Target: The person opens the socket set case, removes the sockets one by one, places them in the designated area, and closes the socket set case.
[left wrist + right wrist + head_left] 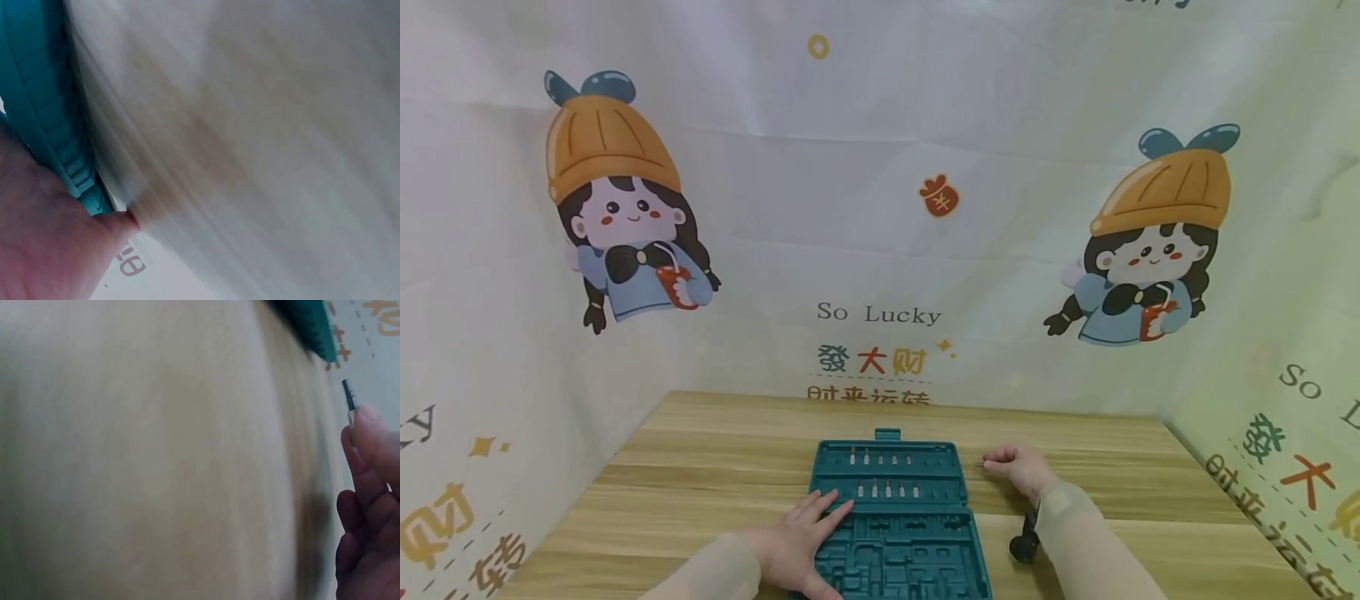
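A teal plastic tool case (955,542) lies unfolded on the table, its upper half farther from me. Two rows of small metal screwdriver bits (887,489) stand in the upper half; moulded recesses fill the lower half. With fingers spread, my left hand (793,533) rests on the case's left edge near the fold. In the left wrist view the thumb side of that hand lies against the ribbed teal wall (44,94). To the right of the case, my right hand (1022,468) pinches one small bit (349,397) between thumb and fingertips, its dark tip pointing out.
The wood-grain table (700,450) extends on both sides of the case. A latch tab (887,434) sticks out from the case's far edge. Beneath the right wrist hangs a black object (1024,546). A printed cloth (880,275) hangs behind and beside the table.
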`<state>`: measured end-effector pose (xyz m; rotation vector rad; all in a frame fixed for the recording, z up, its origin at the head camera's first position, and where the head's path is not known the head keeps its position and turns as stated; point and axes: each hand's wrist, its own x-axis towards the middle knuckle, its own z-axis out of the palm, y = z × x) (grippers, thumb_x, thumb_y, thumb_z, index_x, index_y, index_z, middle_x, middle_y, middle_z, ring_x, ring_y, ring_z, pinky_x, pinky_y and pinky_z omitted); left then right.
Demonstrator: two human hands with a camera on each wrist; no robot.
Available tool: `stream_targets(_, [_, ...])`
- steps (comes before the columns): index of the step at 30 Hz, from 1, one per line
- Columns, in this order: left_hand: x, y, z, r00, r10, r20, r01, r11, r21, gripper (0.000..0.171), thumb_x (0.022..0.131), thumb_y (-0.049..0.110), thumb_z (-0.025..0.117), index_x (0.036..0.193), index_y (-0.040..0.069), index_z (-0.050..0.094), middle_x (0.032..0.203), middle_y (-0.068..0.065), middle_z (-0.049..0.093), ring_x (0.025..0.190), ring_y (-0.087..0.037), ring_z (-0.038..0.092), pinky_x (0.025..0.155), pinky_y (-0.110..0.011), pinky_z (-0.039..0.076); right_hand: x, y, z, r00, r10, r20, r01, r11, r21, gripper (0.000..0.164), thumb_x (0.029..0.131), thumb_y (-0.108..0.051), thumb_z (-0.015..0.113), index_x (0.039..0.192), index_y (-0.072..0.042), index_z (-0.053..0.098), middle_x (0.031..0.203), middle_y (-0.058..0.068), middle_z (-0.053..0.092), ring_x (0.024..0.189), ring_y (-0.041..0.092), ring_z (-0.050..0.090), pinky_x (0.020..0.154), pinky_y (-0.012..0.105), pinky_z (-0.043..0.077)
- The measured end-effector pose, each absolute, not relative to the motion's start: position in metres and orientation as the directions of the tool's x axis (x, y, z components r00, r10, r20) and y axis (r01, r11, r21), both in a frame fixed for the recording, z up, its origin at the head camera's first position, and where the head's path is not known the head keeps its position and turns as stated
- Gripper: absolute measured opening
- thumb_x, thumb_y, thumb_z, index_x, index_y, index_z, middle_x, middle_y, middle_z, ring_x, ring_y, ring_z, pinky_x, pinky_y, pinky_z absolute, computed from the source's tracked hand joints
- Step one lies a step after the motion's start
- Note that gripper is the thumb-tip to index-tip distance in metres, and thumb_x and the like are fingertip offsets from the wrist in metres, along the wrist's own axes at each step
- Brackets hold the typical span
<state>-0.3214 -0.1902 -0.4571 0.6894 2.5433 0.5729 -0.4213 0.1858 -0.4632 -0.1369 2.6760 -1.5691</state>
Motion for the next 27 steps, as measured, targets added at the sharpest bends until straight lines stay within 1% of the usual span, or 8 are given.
stream_targets(4, [-0.319, -0.188, -0.456, -0.783, 0.55, -0.29, 0.37, 0.787, 0.494, 0.105, 0.072, 0.069, 0.069, 0.155, 0.035, 0.014, 0.16, -0.003, 0.008, 0.145, -0.036, 0.004, 0.104, -0.066, 0.022, -0.424, 0.189, -0.471, -0.996, -0.084, 0.029, -0.07, 0.542, -0.837, 0.009, 0.088, -0.005, 0.068, 0.092, 0.002, 0.07, 0.097, 0.01, 0.066, 0.094, 0.026, 0.057, 0.087, 0.044, 0.043])
stream_targets(10, [-0.319, -0.188, -0.454, -0.781, 0.549, -0.298, 0.363, 0.786, 0.5, 0.106, 0.071, 0.071, 0.068, 0.155, 0.037, 0.013, 0.161, -0.003, 0.006, 0.145, -0.036, 0.003, 0.104, -0.067, 0.022, -0.425, 0.19, -0.474, -0.994, -0.092, 0.06, -0.103, 0.584, -0.805, 0.004, 0.087, -0.001, 0.068, 0.088, 0.003, 0.069, 0.086, 0.005, 0.065, 0.083, 0.02, 0.056, 0.078, 0.035, 0.044])
stream_targets(14, [-0.32, -0.19, -0.454, -0.777, 0.55, -0.305, 0.356, 0.785, 0.507, 0.106, 0.071, 0.072, 0.068, 0.155, 0.037, 0.013, 0.161, -0.003, 0.006, 0.146, -0.036, 0.002, 0.104, -0.067, 0.021, -0.421, 0.188, -0.469, -0.99, -0.125, 0.061, -0.127, 0.631, -0.765, 0.004, 0.086, -0.001, 0.068, 0.088, 0.003, 0.067, 0.085, 0.005, 0.064, 0.082, 0.02, 0.055, 0.076, 0.037, 0.044])
stream_targets(18, [-0.319, -0.19, -0.454, -0.779, 0.553, -0.294, 0.361, 0.78, 0.511, 0.105, 0.071, 0.07, 0.069, 0.155, 0.036, 0.014, 0.161, -0.004, 0.007, 0.145, -0.037, 0.003, 0.104, -0.067, 0.021, -0.418, 0.186, -0.463, -0.987, -0.155, 0.04, -0.134, 0.666, -0.734, 0.003, 0.087, -0.001, 0.069, 0.089, 0.0, 0.066, 0.087, 0.005, 0.063, 0.082, 0.02, 0.054, 0.076, 0.038, 0.044])
stream_targets(27, [-0.32, -0.188, -0.454, -0.788, 0.545, -0.287, 0.382, 0.797, 0.468, 0.107, 0.07, 0.071, 0.069, 0.155, 0.035, 0.015, 0.16, -0.003, 0.008, 0.145, -0.036, 0.005, 0.106, -0.065, 0.021, -0.417, 0.187, -0.462, -0.984, -0.172, 0.04, -0.149, 0.689, -0.709, 0.004, 0.086, 0.001, 0.068, 0.088, -0.001, 0.065, 0.085, 0.003, 0.061, 0.08, 0.019, 0.053, 0.074, 0.036, 0.044])
